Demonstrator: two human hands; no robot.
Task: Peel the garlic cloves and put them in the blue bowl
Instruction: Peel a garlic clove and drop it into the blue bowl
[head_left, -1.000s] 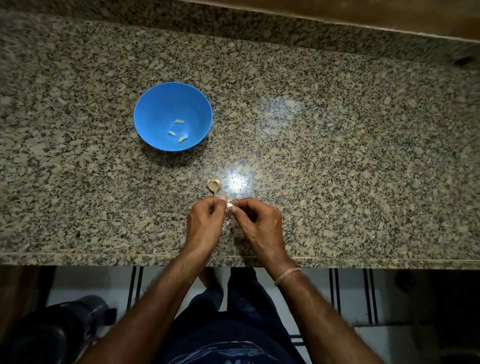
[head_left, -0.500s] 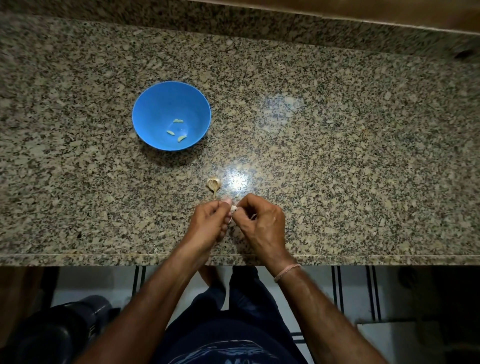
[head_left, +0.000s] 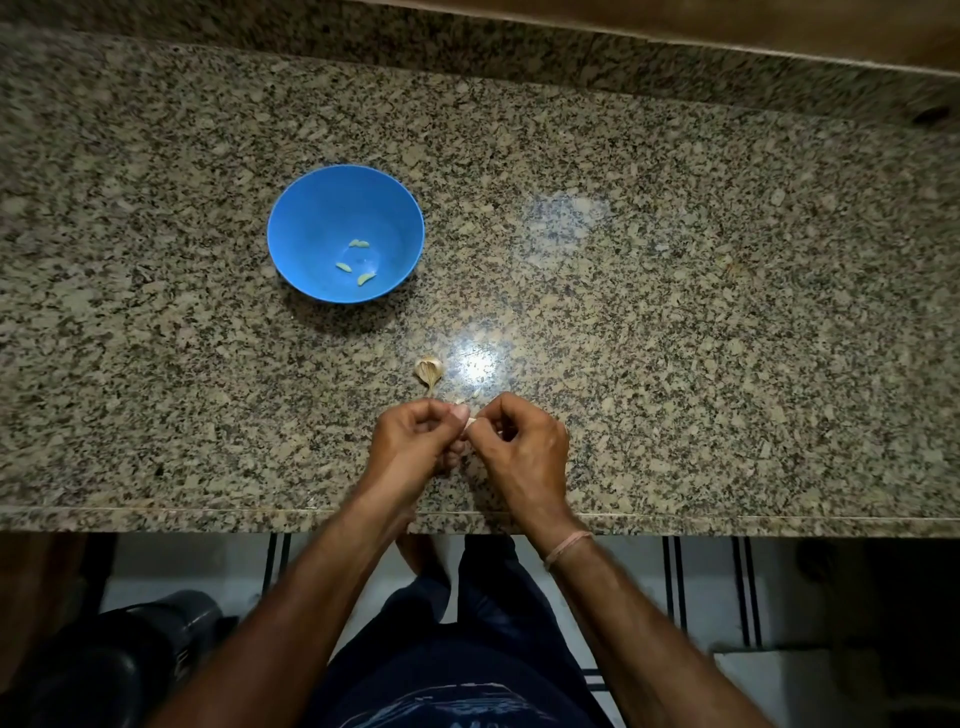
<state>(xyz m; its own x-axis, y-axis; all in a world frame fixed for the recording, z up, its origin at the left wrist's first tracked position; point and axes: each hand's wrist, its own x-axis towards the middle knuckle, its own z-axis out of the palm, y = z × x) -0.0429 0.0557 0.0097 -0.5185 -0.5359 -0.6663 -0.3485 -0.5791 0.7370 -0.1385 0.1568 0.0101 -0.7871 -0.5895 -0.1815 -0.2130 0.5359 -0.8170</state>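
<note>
Three peeled cloves (head_left: 359, 242), pale yellow-green, lie apart from one another in the bottom of the blue bowl (head_left: 311, 208). The bowl stands upright on the speckled granite counter (head_left: 727, 312), to the left of the hands and well beyond them. Roughly between bowl and hands, a papery piece of garlic (head_left: 429, 370) lies on the stone just beside a bright spot of glare (head_left: 475, 364). Its pinched end points toward the person. A few small scraps of skin (head_left: 471, 396) lie just past the knuckles. A wooden strip (head_left: 727, 21) runs along the far edge of the stone. Below the near edge show a pale tiled floor (head_left: 701, 597) with dark stripes, a dark rounded object (head_left: 130, 665) at lower left and the person's dark trousers (head_left: 467, 649). The two hands meet over the counter close to its front edge, both with fingers curled in. The left hand (head_left: 415, 441) pinches one end of a small pale clove (head_left: 470, 423) between thumb and forefinger. The right hand (head_left: 524, 447) pinches the other end with its fingertips, so that the clove is held between the hands. Only a sliver of it shows, and how much skin it keeps cannot be told. A thin band (head_left: 567, 548) circles the right wrist.
</note>
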